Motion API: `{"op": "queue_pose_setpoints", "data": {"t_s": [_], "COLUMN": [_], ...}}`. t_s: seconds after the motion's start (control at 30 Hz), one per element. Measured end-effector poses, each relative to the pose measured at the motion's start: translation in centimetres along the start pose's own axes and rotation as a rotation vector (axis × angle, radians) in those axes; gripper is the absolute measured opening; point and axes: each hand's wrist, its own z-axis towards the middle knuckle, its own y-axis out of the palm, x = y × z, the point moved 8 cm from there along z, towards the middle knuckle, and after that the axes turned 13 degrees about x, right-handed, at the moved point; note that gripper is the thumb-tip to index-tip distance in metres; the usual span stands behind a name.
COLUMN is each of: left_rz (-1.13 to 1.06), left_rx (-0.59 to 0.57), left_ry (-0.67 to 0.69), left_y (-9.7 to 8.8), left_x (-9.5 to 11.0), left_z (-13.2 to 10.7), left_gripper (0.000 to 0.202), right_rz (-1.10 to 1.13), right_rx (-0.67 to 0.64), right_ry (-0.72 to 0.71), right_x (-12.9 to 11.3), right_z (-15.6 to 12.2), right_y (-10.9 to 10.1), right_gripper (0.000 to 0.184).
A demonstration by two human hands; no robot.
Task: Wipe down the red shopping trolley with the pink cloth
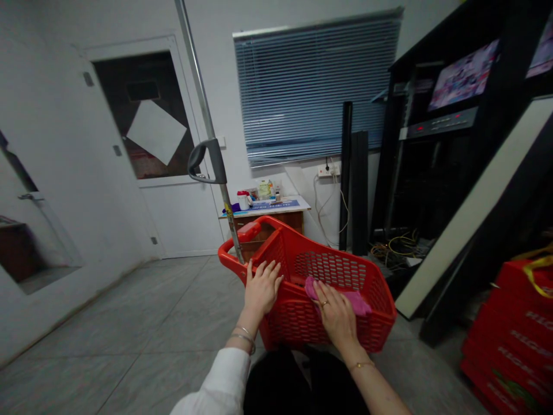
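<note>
A red plastic shopping basket (345, 271) with a mesh wall stands on the floor in front of me, its long metal pull handle (207, 138) rising up to the left. My left hand (261, 288) rests on the basket's near left rim, fingers spread over the edge. My right hand (334, 311) presses a pink cloth (354, 300) against the near rim of the basket, fingers lying flat on the cloth. The basket's inside looks bare apart from the cloth.
A small wooden table (276, 213) with bottles and papers stands behind the basket under a blue window blind (315, 86). A white door (147, 150) is at left. Black shelving with screens (453, 115) fills the right, cables on the floor, red boxes (510, 340) at far right.
</note>
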Motion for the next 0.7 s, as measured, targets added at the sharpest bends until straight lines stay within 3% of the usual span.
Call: {"op": "queue_pose_setpoints", "data": {"t_s": [0.1,0.33,0.4,0.6,0.7], "left_rz": [-0.009,-0.005,0.007,0.010,0.008], "left_rx": [0.019,0.019,0.018,0.029,0.036], "left_ry": [-0.016,-0.034,-0.028,-0.038,-0.052], "left_y": [0.0,0.3,0.3,0.0,0.1], "left_x": [0.6,0.4,-0.1,-0.1,0.4], "left_z": [-0.1,-0.2,-0.2,-0.2,-0.3], "left_gripper": [0.039,0.039,0.039,0.039,0.038], "right_rz": [-0.025,0.038,0.044,-0.022,-0.037], "right_rx": [0.016,-0.032,-0.051,-0.009,0.025], "right_ry": [0.040,0.074,0.052,0.069,0.131], "right_x": [0.4,-4.7,-4.0,1.2,0.1], "right_z": [-0.2,2.7,2.2,-0.9,0.0], "right_y": [-0.1,3.0,2.7,-0.3,0.2], "right_gripper": [0.043,0.041,0.042,0.045,0.043]}}
